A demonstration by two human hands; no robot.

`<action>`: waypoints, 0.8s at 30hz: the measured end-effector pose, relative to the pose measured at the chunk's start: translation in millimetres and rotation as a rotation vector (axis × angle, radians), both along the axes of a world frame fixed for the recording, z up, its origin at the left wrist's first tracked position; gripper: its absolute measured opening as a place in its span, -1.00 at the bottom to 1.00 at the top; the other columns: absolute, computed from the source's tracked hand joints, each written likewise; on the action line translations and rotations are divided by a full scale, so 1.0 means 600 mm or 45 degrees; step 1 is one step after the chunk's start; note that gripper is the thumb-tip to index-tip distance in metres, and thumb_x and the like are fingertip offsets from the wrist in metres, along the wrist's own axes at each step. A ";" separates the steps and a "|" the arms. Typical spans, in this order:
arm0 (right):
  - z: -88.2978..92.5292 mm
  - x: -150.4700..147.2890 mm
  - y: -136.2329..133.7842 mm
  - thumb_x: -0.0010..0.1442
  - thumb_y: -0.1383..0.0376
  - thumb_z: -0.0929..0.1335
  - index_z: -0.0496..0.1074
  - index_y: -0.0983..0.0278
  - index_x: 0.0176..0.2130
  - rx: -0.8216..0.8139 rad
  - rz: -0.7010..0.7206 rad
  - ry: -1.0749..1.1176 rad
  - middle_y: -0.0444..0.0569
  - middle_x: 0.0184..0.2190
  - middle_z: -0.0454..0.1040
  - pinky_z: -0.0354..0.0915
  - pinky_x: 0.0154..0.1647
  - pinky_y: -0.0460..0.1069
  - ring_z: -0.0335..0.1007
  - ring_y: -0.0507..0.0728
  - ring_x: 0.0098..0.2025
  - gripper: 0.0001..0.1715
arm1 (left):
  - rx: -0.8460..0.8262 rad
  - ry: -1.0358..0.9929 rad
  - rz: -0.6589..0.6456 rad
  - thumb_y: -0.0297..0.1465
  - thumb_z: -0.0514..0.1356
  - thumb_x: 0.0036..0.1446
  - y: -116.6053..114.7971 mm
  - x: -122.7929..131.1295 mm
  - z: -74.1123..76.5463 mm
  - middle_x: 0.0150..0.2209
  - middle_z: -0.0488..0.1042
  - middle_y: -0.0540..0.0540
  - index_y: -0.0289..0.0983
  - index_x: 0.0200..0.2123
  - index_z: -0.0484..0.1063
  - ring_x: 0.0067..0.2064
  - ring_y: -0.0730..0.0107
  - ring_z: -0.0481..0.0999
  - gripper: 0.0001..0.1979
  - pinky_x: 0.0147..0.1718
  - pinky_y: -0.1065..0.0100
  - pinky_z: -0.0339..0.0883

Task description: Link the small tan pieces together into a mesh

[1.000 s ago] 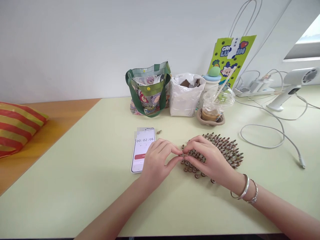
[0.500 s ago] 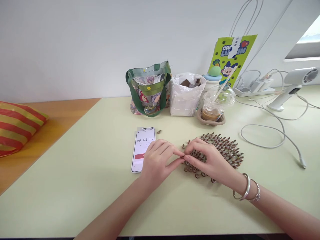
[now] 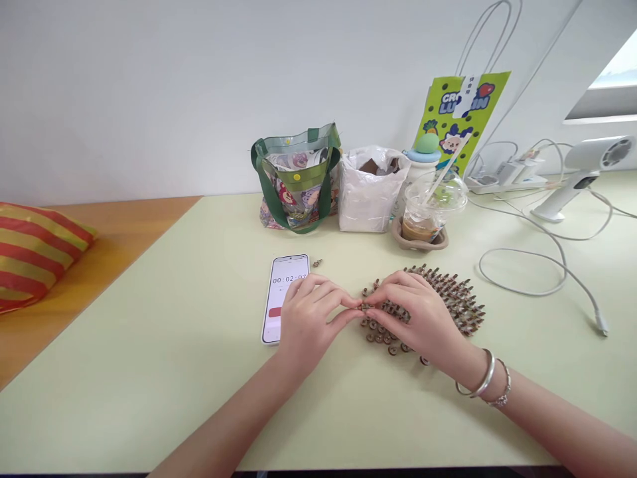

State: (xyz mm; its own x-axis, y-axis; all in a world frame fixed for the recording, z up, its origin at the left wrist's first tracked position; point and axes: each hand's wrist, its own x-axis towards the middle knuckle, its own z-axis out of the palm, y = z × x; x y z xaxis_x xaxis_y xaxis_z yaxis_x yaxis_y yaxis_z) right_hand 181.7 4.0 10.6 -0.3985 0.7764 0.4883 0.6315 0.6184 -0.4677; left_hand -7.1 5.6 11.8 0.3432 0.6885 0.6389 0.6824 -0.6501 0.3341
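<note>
My left hand (image 3: 311,312) and my right hand (image 3: 415,307) meet fingertip to fingertip, both closed in a pinch. Between them they hold a small bronze-coloured screw (image 3: 365,307), which lies roughly sideways; its ends are partly hidden by the fingers. Behind and below my right hand spreads a dense cluster of similar screws (image 3: 460,302), most standing on end with tips up. Part of this cluster is covered by the hand. One loose screw (image 3: 317,263) lies apart, beside the phone. The phone (image 3: 273,325) shows a running-time display and is partly covered by my left hand.
Along the wall stand a clear bag with green handles (image 3: 296,179), a white plastic bag (image 3: 365,199), a lidded drink cup (image 3: 423,219) in a carton holder and a green paper bag (image 3: 460,113). A white cable (image 3: 537,292) and small fan (image 3: 572,186) are at right.
My right hand has shifted slightly and turned, its fingertips drawing a little away from my left ones. More of the screw shows between them. The left hand stays nearly in place.
</note>
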 end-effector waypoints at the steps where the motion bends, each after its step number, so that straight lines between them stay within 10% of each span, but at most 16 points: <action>1: -0.001 0.000 0.000 0.15 0.25 0.34 0.44 0.21 -0.30 0.057 -0.009 -0.026 -0.08 -0.39 0.47 0.19 -0.20 0.05 0.35 0.09 -0.28 -0.90 | -0.015 0.005 0.007 -0.28 0.27 0.02 0.000 0.000 0.000 -0.46 0.51 0.14 -0.19 -0.47 0.41 -0.27 0.37 0.36 -0.87 -0.24 0.31 0.09; 14: -0.002 0.005 0.003 0.12 0.33 0.35 0.42 0.22 -0.32 0.215 -0.107 -0.060 -0.09 -0.41 0.47 0.19 -0.24 0.03 0.32 0.09 -0.28 -0.95 | -0.177 -0.028 0.108 -0.29 0.28 0.01 0.002 0.001 0.001 -0.43 0.51 0.15 -0.15 -0.43 0.44 -0.25 0.36 0.37 -0.91 -0.22 0.29 0.11; 24: 0.004 0.004 0.001 0.14 0.25 0.33 0.42 0.21 -0.33 -0.221 -0.046 0.160 -0.06 -0.40 0.47 0.27 -0.28 0.03 0.35 0.11 -0.29 -0.91 | -0.018 -0.115 0.063 -0.34 0.30 -0.03 0.001 0.001 0.005 -0.45 0.52 0.09 -0.17 -0.46 0.46 -0.29 0.34 0.40 -0.92 -0.24 0.28 0.19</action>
State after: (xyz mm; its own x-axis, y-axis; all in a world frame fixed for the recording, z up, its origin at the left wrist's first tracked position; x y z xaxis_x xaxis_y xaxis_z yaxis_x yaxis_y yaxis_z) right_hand 184.2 4.6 13.0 -0.3137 0.8656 0.3903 0.5819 0.5001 -0.6414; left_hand -6.5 6.0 15.0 0.2499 0.7121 0.6560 0.6800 -0.6114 0.4046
